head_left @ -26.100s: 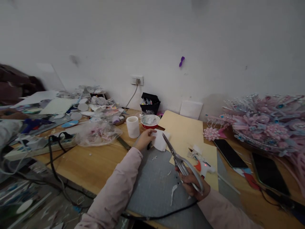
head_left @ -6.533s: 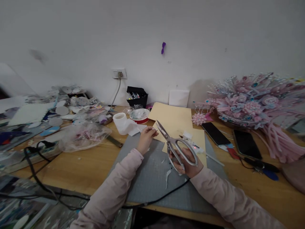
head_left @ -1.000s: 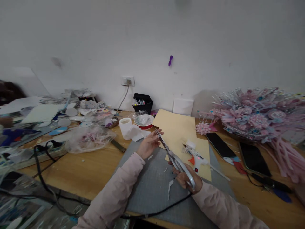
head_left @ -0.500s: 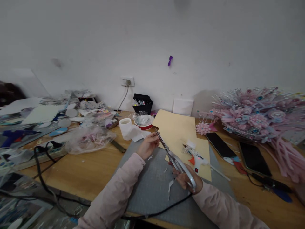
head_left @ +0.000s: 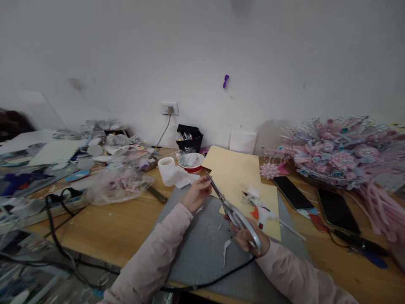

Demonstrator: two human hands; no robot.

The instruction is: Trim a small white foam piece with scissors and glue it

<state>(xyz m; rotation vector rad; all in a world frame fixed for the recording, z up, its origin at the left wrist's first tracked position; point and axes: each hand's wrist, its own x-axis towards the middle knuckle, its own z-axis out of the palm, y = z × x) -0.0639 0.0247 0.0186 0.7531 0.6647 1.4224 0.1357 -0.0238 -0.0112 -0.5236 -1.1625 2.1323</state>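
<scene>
My right hand (head_left: 243,237) is closed round the handles of large silver scissors (head_left: 236,214), whose blades point up and left. At the blade tips my left hand (head_left: 196,193) is closed in a pinch; what its fingers hold, if anything, is too small to make out. Both hands are above a grey cutting mat (head_left: 196,242). White scraps (head_left: 226,249) lie on the mat below them. Just beyond the right hand a white glue gun (head_left: 262,213) with an orange trigger rests on cream card sheets (head_left: 243,169).
A white paper roll (head_left: 166,169), a ribbon spool (head_left: 191,162) and a black pen box (head_left: 189,138) stand behind the mat. Two phones (head_left: 294,192) and a pink beaded headdress (head_left: 338,156) lie right. Black cables (head_left: 218,279) cross the front edge. A bag of pink pieces (head_left: 122,183) sits left.
Almost nothing differs; both hands and the scissors keep the same place over the mat.
</scene>
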